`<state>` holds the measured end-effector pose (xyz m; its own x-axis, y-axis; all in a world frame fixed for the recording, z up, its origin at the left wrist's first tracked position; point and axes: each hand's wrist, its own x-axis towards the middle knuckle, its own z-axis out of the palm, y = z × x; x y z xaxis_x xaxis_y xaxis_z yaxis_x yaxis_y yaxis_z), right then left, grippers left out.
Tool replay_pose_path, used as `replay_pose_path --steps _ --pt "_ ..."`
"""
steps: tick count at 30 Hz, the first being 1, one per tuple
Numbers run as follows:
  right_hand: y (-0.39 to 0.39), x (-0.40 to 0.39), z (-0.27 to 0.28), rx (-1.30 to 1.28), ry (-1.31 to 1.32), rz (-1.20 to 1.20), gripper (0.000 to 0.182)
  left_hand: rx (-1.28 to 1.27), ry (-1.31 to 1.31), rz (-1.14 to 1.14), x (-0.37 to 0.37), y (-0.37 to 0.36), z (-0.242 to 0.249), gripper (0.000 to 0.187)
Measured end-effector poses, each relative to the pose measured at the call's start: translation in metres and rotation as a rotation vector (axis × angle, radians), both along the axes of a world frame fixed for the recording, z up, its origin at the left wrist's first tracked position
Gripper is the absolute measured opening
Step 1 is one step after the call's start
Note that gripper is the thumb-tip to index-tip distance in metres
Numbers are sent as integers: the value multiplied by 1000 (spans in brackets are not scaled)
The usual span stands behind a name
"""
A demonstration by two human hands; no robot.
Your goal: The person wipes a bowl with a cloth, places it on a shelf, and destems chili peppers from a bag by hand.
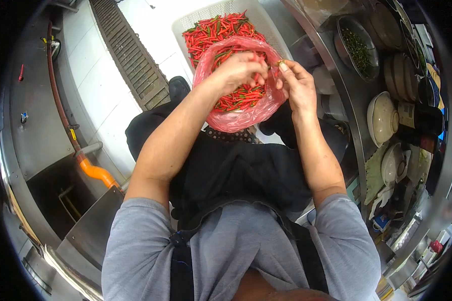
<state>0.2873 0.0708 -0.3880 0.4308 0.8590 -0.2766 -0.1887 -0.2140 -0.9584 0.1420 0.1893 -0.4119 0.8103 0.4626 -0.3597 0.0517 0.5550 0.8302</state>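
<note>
A pink plastic bag (238,120) stands open between my knees, with red chilli peppers (241,99) inside, some with green parts. Over its mouth, my left hand (242,70) is closed with its fingers curled and slightly blurred; I cannot tell what they hold among the red around them. My right hand (297,84), at the bag's right rim, pinches a small chilli pepper (279,63) between thumb and forefinger. Just beyond the bag, a white perforated basket (183,31) holds a heap of red chillies (218,29).
White floor tiles with a metal drain grate (130,50) lie to the left, beside an orange pipe (96,173). On the right, a steel shelf (344,100) carries a metal bowl of green pieces (356,50) and pale bowls (381,120).
</note>
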Motion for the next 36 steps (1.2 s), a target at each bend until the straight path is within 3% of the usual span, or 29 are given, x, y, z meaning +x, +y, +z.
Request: replay_pose_path --steps 3,10,13,14,16,19,23,25,29,31,36 --pt "0 -3 1 58 85 -49 22 -159 -41 -156 3 -13 2 11" --pt "3 -4 -12 29 -619 -20 24 -60 -2 -39 6 -15 9 16" --pt "3 0 2 -84 -416 32 24 168 94 -45 6 -13 3 18" --pt "3 3 0 -85 -416 31 24 168 94 -47 7 -13 -1 18" --pt "3 9 -6 5 -221 -104 22 435 174 -48 8 -14 -7 19" --pt "1 10 1 0 -119 -29 21 573 128 -84 10 -14 -14 19" --pt "2 8 2 -58 -184 9 19 667 175 -56 10 -14 -18 19" --pt "3 11 -5 -55 -264 24 18 911 229 -21 8 -12 -16 22" --pt "1 13 0 -42 -127 0 18 680 154 -3 10 -12 -13 24" --pt "-1 17 -3 45 66 3 18 296 -21 -26 9 -11 -3 24" --pt "-8 23 -5 161 293 49 17 139 25 -160 4 -7 4 23"
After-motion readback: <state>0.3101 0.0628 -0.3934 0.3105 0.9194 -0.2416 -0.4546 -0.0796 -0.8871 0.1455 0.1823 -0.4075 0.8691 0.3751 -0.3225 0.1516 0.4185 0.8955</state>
